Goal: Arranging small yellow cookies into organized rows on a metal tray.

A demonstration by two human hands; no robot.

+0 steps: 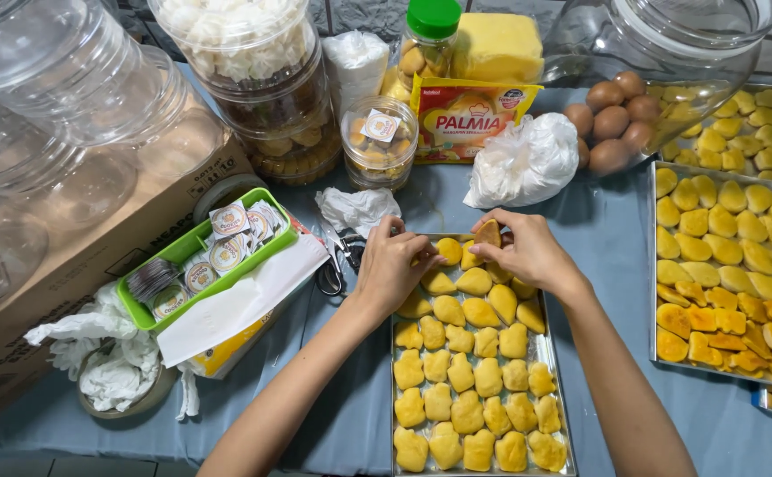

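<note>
Head view: right hand (527, 252) pinches one browner cookie (488, 233) by fingertips, lifted just above the far end of the steel tray (561, 389) on the bench. Cookie stands on edge, tilted, long axis roughly across the tray, flat face toward camera. Left hand (392, 265) rests fingers closed on a yellow cookie (449, 251) at the tray's far-left corner. Risk: thin pinch on a crumbly piece, it may snap or drop onto packed neighbours; scissors (337, 265) sit just beside the left wrist

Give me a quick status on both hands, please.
Left hand touching yellow cookies on metal baking tray. Right hand pinching browned cookie. Scissors beside left hand.
</note>
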